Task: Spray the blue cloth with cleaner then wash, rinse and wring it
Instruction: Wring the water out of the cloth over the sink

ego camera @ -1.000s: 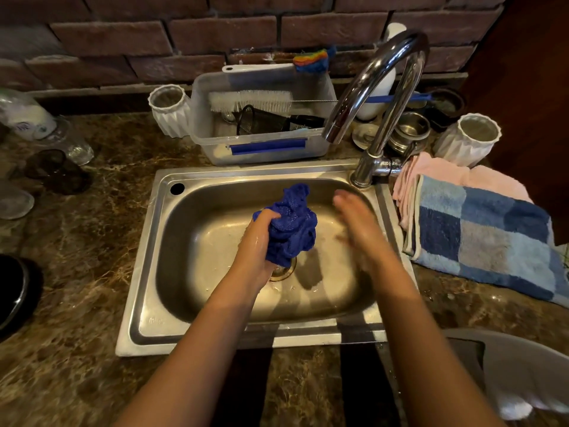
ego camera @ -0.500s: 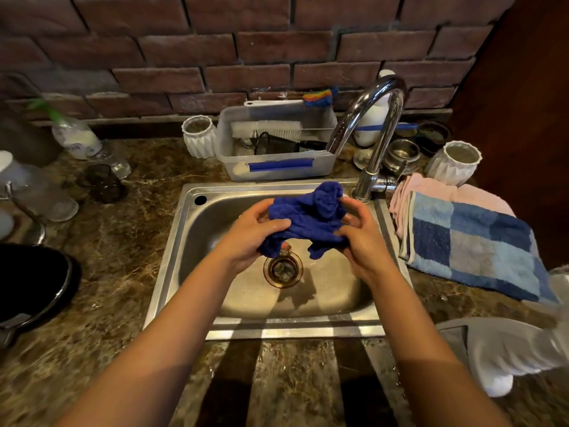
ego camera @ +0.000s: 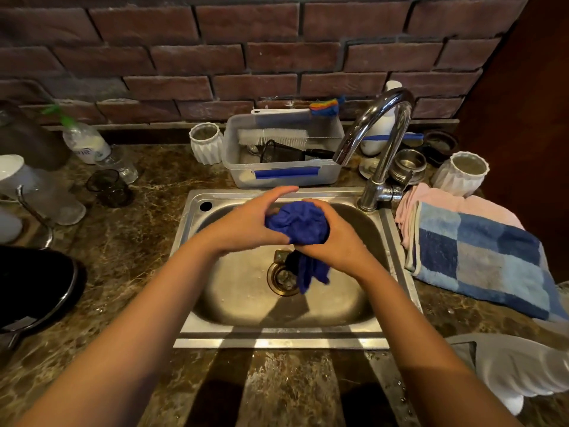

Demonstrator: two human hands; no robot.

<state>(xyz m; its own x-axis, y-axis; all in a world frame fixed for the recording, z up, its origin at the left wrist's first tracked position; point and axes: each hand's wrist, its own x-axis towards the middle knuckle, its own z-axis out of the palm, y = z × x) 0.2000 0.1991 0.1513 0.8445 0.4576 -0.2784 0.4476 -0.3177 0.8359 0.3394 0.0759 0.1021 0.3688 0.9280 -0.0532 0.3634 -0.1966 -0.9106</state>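
The blue cloth [ego camera: 297, 224] is bunched into a ball above the steel sink [ego camera: 197, 241], with a loose end hanging down over the drain [ego camera: 281, 277]. My left hand [ego camera: 249, 223] grips the bundle from the left, fingers curved over its top. My right hand [ego camera: 335, 241] cups and squeezes it from the right and below. The chrome tap [ego camera: 377, 143] arches over the sink's back right corner; no water runs from it. A white bottle [ego camera: 380, 127] stands behind the tap.
A clear plastic tub [ego camera: 283, 177] with brushes sits behind the sink. White ribbed cups [ego camera: 206, 143] [ego camera: 460, 172] flank it. Folded pink and blue checked towels [ego camera: 480, 257] lie right of the sink. Glassware [ego camera: 107, 186] and a dark pan [ego camera: 37, 291] occupy the left counter.
My right hand came in from the side and took hold of the cloth. Both hands have gathered it from a loose hold into a tight ball and shifted it slightly toward the sink's back.
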